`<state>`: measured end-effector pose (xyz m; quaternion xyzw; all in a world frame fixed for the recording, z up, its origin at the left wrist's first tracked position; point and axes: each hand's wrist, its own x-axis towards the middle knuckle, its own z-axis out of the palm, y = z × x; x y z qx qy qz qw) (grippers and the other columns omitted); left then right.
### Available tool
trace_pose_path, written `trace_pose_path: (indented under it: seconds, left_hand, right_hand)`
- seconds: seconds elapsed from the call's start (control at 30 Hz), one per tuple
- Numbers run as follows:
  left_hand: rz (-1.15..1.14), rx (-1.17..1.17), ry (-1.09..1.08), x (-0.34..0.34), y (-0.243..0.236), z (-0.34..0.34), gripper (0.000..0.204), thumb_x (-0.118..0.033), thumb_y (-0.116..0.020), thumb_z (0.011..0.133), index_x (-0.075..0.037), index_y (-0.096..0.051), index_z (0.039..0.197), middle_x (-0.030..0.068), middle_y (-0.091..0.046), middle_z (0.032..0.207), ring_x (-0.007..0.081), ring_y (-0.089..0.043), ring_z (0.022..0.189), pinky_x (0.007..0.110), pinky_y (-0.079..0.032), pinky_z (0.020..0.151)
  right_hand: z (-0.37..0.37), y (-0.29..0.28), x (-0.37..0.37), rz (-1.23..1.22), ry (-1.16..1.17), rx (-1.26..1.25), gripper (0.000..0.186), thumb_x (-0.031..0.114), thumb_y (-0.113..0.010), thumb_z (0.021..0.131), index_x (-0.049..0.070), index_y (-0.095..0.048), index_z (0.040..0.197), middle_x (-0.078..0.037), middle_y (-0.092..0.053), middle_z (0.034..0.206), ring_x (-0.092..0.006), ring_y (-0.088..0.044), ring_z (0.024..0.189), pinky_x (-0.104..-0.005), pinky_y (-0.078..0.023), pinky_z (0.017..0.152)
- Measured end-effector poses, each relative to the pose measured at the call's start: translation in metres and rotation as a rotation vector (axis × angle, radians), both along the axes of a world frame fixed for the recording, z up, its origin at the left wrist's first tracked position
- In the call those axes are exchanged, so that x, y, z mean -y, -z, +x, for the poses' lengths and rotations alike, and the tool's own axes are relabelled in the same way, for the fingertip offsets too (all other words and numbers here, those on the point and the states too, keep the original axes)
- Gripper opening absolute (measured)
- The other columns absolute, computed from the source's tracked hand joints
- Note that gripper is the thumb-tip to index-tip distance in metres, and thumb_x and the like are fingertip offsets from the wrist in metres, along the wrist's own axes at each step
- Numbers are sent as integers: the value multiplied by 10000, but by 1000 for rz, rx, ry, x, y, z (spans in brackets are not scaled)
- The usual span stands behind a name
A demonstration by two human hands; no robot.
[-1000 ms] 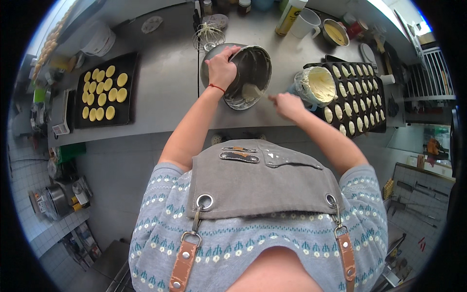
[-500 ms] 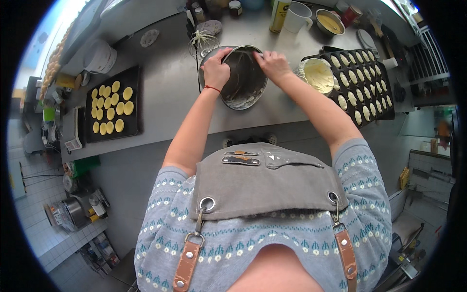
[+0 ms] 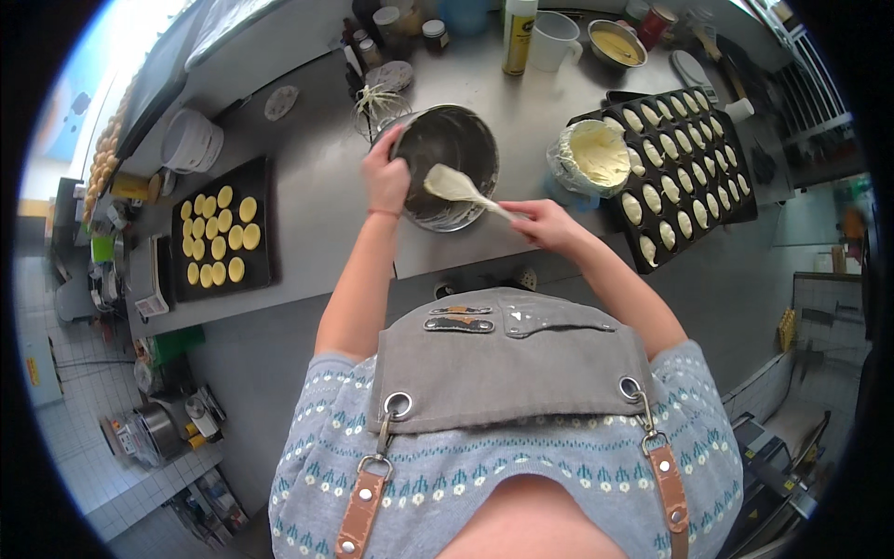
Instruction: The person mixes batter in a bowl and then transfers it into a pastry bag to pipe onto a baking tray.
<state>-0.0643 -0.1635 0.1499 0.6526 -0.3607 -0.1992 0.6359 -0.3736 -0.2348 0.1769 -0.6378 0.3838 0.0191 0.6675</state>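
My left hand grips the rim of a deep metal mixing bowl on its left side. The bowl is tilted, and pale smears of cream cling to its inner wall. My right hand is closed around the handle of a spatula, whose cream-coated blade is over the bowl's near part. Right of the bowl stands a plastic-lined container filled with pale yellow cream. Beside it lies a dark mould tray with several oval cavities holding pale batter or cream.
At the left, a black baking tray holds several yellow discs. A whisk lies behind the bowl. Farther back are a spray can, a clear jug and a metal bowl of yellow mixture. A white bucket stands back left.
The spatula has come up out of the bowl, blade now visible above it. My right hand has drawn back toward me. The bowl has shifted slightly left and nearer.
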Motion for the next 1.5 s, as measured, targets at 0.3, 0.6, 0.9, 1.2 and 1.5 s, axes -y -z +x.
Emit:
trace_pose_path:
  seconds: [0.3, 0.6, 0.9, 1.2, 1.5]
  left_hand:
    - [-96, -657, -439, -124, 23, 51, 763, 147, -407, 658, 12, -510, 1402, 142, -646, 1165, 279, -661, 1028, 352, -557, 832]
    - [-162, -597, -659, -136, 41, 84, 697, 114, -441, 693, 9, -498, 1380, 159, -567, 1269, 300, -573, 1120, 402, -501, 949]
    - [627, 673, 262, -45, -72, -81, 365, -223, -594, 922, -8, -596, 1217, 206, -633, 1213, 360, -605, 1140, 421, -472, 998]
    - [571, -925, 732, 136, 68, -154, 455, -484, -416, 1044, -115, -576, 1258, -3, -613, 1163, 203, -543, 1161, 543, -404, 1051]
    - [625, -1172, 669, 181, 42, -174, 327, -294, -418, 980, -98, -632, 1130, 9, -659, 975, 272, -612, 1074, 698, -379, 997]
  right_hand:
    - [-139, -109, -29, -1292, 372, -641, 445, 175, -593, 954, 321, -572, 1374, -86, -632, 844, -354, -664, 719, -473, -540, 623]
    - [-175, -55, 9, -1573, 270, -747, 467, 143, -636, 892, 297, -618, 1333, -11, -599, 789, -206, -647, 740, -373, -535, 627]
    - [-197, -51, 18, -1601, 172, -679, 422, 95, -640, 859, 298, -696, 1225, 6, -623, 903, -198, -604, 838, -356, -488, 735]
    - [-213, -56, 41, -1528, 171, -522, 343, 99, -642, 870, 248, -721, 1169, -10, -630, 911, -220, -607, 827, -372, -477, 721]
    - [-234, -80, 73, -1336, 85, -361, 265, 91, -653, 841, 182, -751, 1070, -16, -622, 827, -219, -606, 789, -360, -478, 703]
